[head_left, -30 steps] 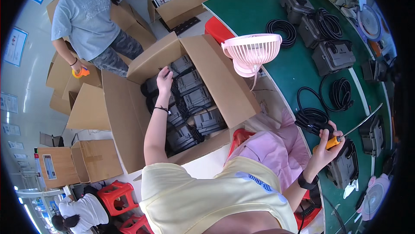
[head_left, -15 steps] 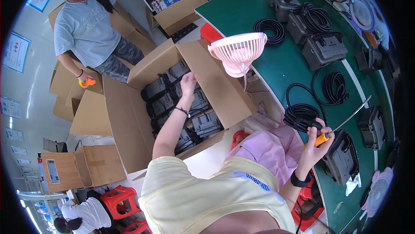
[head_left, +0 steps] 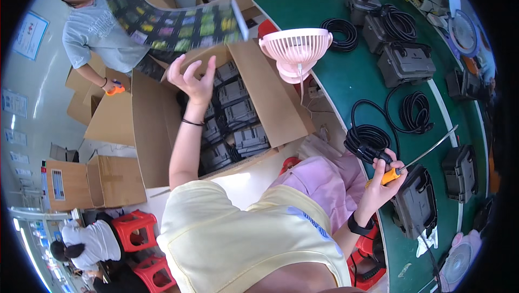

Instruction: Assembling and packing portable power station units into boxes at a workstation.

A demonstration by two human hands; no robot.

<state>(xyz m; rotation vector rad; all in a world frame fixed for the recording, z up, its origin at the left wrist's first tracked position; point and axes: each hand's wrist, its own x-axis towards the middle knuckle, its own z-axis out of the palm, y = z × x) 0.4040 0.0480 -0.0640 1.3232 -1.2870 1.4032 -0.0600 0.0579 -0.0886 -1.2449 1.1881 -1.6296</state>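
Note:
My left hand (head_left: pixel 192 79) is raised over the far-left side of a large open cardboard box (head_left: pixel 265 95). Its fingers are spread and curved, with nothing in them. Inside the box, dark grey plastic cases (head_left: pixel 240 112) lie in rows with black cables among them. Over the green table's edge, my right hand (head_left: pixel 385 185) grips a screwdriver (head_left: pixel 390 176) by its orange handle, its long metal shaft pointing up and right. Those fingers also meet the black connector (head_left: pixel 383 155) of a coiled black cable (head_left: pixel 367 139); whether they grip it is unclear.
A pink fan (head_left: pixel 297 49) stands between box and green table (head_left: pixel 303 6). More grey cases (head_left: pixel 405 63) and coiled cables lie on the table. Across the box, a co-worker (head_left: pixel 100 38) holds a dark patterned sheet (head_left: pixel 178 25) and an orange object. Red stools (head_left: pixel 135 228) stand lower left.
My left hand has come up from the cases in the box, toward the left, and its fingers have spread. The co-worker's patterned sheet has swung out toward the box. My right hand keeps the screwdriver.

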